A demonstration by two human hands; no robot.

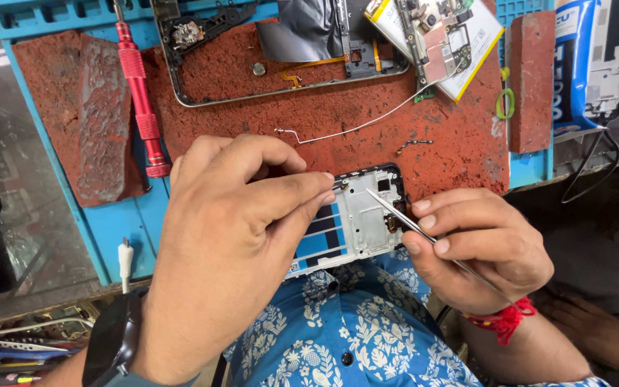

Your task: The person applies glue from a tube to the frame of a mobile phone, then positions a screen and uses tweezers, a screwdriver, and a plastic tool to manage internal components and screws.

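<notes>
My left hand point(231, 236) grips the top corner of an opened phone frame point(356, 218), a silver metal midplate with a black rim, thumb and forefinger pinching its upper left edge. My right hand point(478, 247) holds thin metal tweezers point(402, 215), whose tips rest on the midplate near the upper middle. The phone frame tilts over the near edge of a worn red-brown mat point(338, 122). A black watch sits on my left wrist and a red thread on my right wrist.
On the mat lie another stripped phone frame point(202, 97), a circuit board on a white and yellow battery point(438, 43), a thin white wire point(367, 125) and a small flex part point(413, 145). A red screwdriver point(141, 100) lies at left. A white cable plug point(125, 258) is near the table edge.
</notes>
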